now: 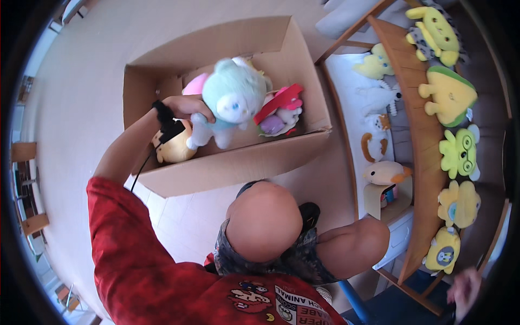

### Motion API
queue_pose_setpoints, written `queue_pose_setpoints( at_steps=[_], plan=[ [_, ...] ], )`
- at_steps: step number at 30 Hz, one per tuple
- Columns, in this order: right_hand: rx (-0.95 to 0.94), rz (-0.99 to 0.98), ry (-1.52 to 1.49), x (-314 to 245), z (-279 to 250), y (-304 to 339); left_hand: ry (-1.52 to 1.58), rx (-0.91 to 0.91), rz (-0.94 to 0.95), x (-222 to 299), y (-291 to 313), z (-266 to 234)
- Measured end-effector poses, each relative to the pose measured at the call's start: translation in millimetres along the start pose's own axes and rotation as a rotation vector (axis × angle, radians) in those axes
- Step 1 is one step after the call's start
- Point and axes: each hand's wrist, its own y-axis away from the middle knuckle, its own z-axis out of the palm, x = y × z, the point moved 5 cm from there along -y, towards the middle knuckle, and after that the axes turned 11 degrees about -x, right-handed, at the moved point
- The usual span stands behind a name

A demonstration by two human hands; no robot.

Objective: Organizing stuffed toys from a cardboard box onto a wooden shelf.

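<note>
My left hand [189, 108] grips a mint-green plush bear [227, 89] with a pale face, holding it over an open cardboard box [233, 158]. Inside the box lie a yellow-orange plush toy [177, 145], a pink plush [195, 85] partly behind the bear, and pink and purple plush toys [276, 122] with a red strip [279, 103] across them. My right hand [465, 292] is at the lower right edge, near a yellow plush toy [443, 250] on the shelf and apart from it. Blur hides how its fingers are set.
A wooden shelf [407, 135] on my right carries a row of yellow and green plush toys. On a lower white level [346, 81] are more plush toys, among them a white bird-like one [379, 173]. My bare knees are between box and shelf. Wooden chairs [24, 187] line the far left.
</note>
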Motion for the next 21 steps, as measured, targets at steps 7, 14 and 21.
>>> queue_pose_setpoints(
  at_steps=[7,14,21],
  plan=[
    [0.032,-0.615,-0.25,-123,93,-202,0.136,0.123,0.407,122,-7,118],
    [-0.043,-1.188,-0.243,-204,96,-215,-0.194,-0.012,0.509,181,-28,243],
    [0.746,-0.94,-0.058,-128,8,-66,-0.096,-0.364,0.813,246,-26,337]
  ],
)
